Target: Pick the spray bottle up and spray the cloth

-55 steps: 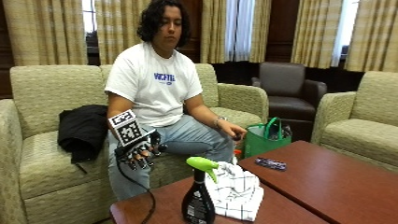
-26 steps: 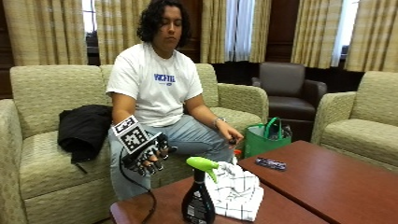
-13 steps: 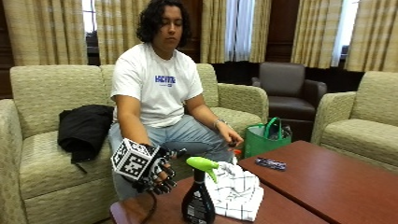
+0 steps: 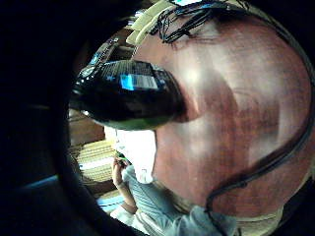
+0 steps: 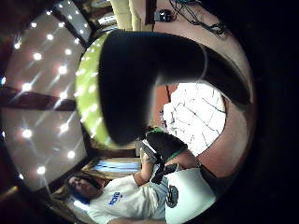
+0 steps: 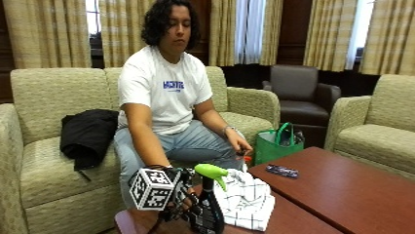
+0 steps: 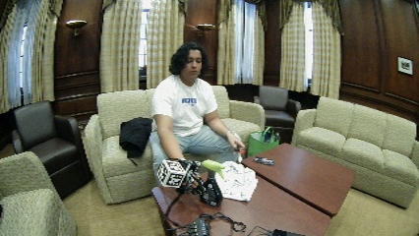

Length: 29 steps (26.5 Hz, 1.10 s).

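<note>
Right hand (image 6: 185, 204) is at the bottle (image 6: 206, 214), up against its dark body on the side away from the cloth; whether its fingers have closed round it, cannot tell. Largest first: table (image 6: 337, 195) bears everything. Cloth (image 6: 246, 200), white checked, lies crumpled just beside the bottle, on the nozzle side. Bottle stands upright on the table, green trigger head on top. Judged progress: reach done, grip unconfirmed; lift and spray still left.

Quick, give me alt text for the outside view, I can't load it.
A seated person's black-gloved right hand reaches the dark spray bottle with a green trigger head standing on a reddish wooden table. A white checked cloth lies bunched right beside the bottle.
</note>
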Motion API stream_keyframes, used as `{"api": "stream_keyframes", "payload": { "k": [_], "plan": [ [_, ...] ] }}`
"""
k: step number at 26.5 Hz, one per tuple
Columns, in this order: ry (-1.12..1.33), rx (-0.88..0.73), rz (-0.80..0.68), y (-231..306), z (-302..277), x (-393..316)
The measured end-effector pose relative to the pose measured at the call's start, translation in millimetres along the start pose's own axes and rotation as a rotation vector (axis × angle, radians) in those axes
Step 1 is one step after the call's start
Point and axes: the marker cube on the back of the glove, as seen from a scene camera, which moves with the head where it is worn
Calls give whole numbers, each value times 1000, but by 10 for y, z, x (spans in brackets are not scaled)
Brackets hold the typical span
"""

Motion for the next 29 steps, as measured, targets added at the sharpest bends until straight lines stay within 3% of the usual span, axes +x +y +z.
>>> {"api": "stream_keyframes", "payload": {
  "k": [29],
  "plan": [
    [-84, 3, -109, -721, 449, -230]
  ]
}}
